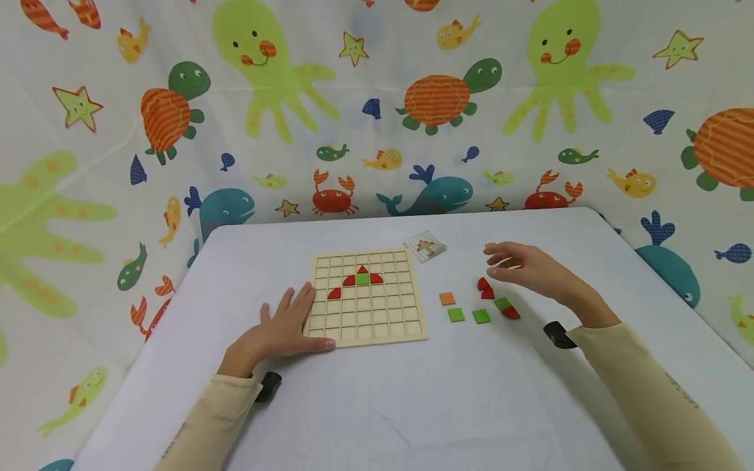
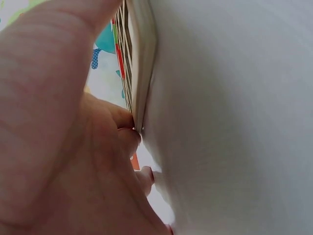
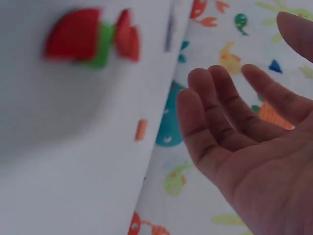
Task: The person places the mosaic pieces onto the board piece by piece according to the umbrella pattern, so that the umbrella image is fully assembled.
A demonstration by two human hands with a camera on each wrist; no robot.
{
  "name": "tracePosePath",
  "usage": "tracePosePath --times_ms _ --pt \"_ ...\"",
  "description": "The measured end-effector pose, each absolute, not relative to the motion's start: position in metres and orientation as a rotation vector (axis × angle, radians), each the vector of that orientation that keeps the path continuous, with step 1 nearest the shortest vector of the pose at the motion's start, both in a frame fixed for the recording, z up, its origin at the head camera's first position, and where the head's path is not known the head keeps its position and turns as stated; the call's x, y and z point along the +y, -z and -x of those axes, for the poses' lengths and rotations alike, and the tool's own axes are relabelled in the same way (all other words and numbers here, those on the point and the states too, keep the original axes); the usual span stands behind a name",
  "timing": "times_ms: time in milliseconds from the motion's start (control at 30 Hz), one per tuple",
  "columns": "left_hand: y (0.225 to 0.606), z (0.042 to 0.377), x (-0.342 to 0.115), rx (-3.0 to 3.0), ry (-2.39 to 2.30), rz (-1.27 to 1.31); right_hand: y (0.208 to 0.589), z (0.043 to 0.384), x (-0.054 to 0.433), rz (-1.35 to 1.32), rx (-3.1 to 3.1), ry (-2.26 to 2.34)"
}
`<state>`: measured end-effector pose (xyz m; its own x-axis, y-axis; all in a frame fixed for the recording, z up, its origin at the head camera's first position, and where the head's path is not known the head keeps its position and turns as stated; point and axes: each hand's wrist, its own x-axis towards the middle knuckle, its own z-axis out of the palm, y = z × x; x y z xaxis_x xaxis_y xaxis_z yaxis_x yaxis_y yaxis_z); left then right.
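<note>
Tiles (image 1: 481,316) in red, green and orange lie loose on the white table (image 1: 377,392) to the right of the board (image 1: 365,313), and I judge their bearing from the right hand (image 1: 530,267) to matter most. That hand hangs above the table, and it is closer to them than the left hand (image 1: 277,331). From its fingertips, the two small red tiles (image 1: 487,294) lie on the near side and slightly left; a green tile (image 1: 501,303) and the red quarter-round (image 1: 511,313) beside it lie nearer to me and a little right. One orange tile (image 3: 141,129) lies on the far side, partly hidden behind the fingers in the head view.

From here I see an empty right palm: fingers gently bent and slightly apart, thumb well away, nothing pinched. Exact height I cannot tell. Nor can I read the orange tile's long axis, since it shows only as a strip.

On the left, the other hand's fingers spread against the board's left edge, thumb on its near edge. The board looks squarish, with no clear long axis; five tiles (image 1: 362,279) sit in its far half. A small card (image 1: 425,246) lies just beside its far right corner.
</note>
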<state>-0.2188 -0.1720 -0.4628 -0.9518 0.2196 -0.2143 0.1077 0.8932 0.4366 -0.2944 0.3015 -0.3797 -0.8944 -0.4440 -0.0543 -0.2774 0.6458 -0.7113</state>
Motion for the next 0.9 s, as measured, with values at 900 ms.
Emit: tracePosePath --times_ms 900 --pt "0.463 0.222 -0.173 2.795 -0.619 -0.25 0.414 0.31 0.301 0.37 2.732 0.408"
